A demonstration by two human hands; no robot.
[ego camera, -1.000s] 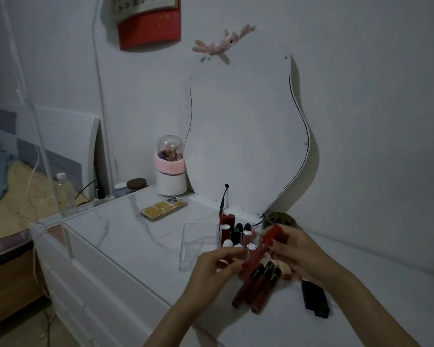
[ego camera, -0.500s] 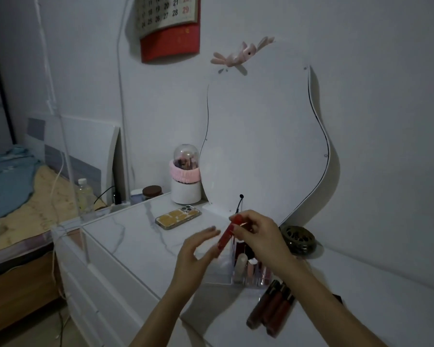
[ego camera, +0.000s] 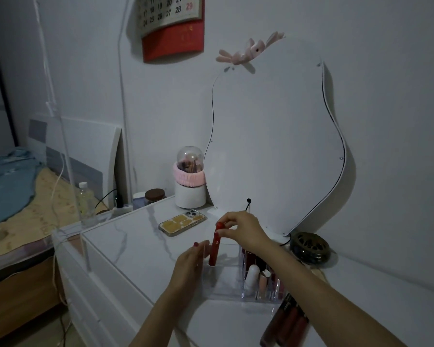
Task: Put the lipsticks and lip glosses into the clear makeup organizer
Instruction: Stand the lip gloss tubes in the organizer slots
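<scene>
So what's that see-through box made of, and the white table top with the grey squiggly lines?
The see-through box looks like clear hard plastic, maybe acrylic: you can see the tubes through its glossy walls. The table top looks like marble or a marble-look coating: white with grey veins and a smooth sheen. Which one, the picture can't settle.

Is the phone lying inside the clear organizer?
No. The phone lies flat on the white dresser top, apart from the clear organizer, behind it and to its left.

The white dresser top (ego camera: 140, 249) bears a phone (ego camera: 183, 222), clear organizer (ego camera: 223, 284), loose lip glosses (ego camera: 285, 324).
</scene>
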